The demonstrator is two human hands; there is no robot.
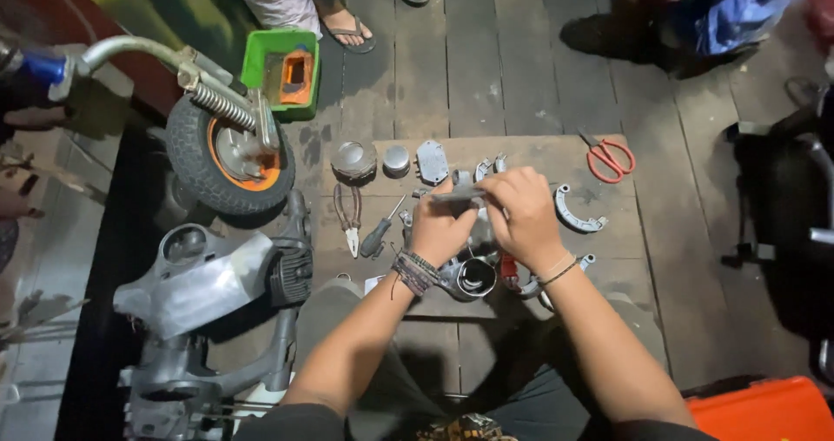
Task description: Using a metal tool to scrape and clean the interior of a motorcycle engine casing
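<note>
My knees are at the bottom of the view, and just past them, at the near edge of the flat brown cardboard work sheet [608,159], lies a polished metal cylinder part with a round open bore [473,278]. Above it my two hands meet over the middle of the sheet. My left hand [441,225], wrist wrapped in braided cord bracelets, is curled closed around the underside of a small grey metal engine piece [459,194]. My right hand [523,217] comes in from the other side, fingers bent down over the same piece, pinching its top — both grips look firm, though the piece is mostly hidden under my fingers.

Judging by the spread, the stripping-down is well advanced: parts lie loose and sorted, nothing looks reassembled. Left of my hands lie red-handled pliers [348,218] and a dark-handled screwdriver [380,230], untouched. To the right rests a curved grey brake shoe [575,212]. Farther along the sheet sit a round metal cap [354,159], a smaller shiny disc [396,159] and a flat grey cover plate [432,161] — and at the far corner, red-handled scissors [608,156].

Off the sheet to the left stands the stripped grey scooter frame [204,276], its small black tyre on an orange rim [228,154], and beyond that a green plastic tray [280,67].
</note>
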